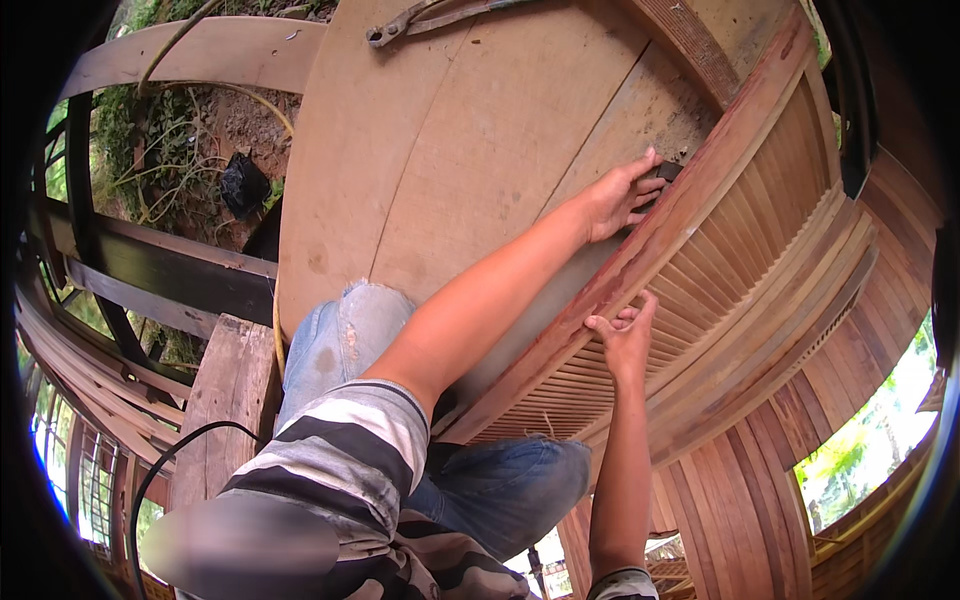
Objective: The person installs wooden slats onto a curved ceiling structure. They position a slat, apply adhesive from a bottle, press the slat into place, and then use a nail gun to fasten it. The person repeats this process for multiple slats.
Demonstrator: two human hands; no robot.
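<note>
A broad wooden panel (470,140), pale and made of wide boards, fills the middle of the view and lies across a workbench or trestle. Along its right edge sits a reddish louvred shutter (740,270), its slats already fitted between long frame rails, so the shutter itself looks largely assembled. More shutters of the same kind are stacked under and beside it, which suggests finished pieces. A weathered plank (230,390) lies to the lower left, and a metal clamp or wrench (400,25) rests at the panel's far end, untouched.

The person kneels or crouches over the work in torn jeans. The left hand (620,195) reaches out to the frame rail, fingers curled around a small dark block (668,172) pressed against the rail's upper edge; I judge it to be a sanding or rubbing block. The right hand (625,335) rests on the slats lower down, fingers bent and steadying the shutter, gripping nothing. Whether the rail is nearly smoothed cannot be told.
</note>
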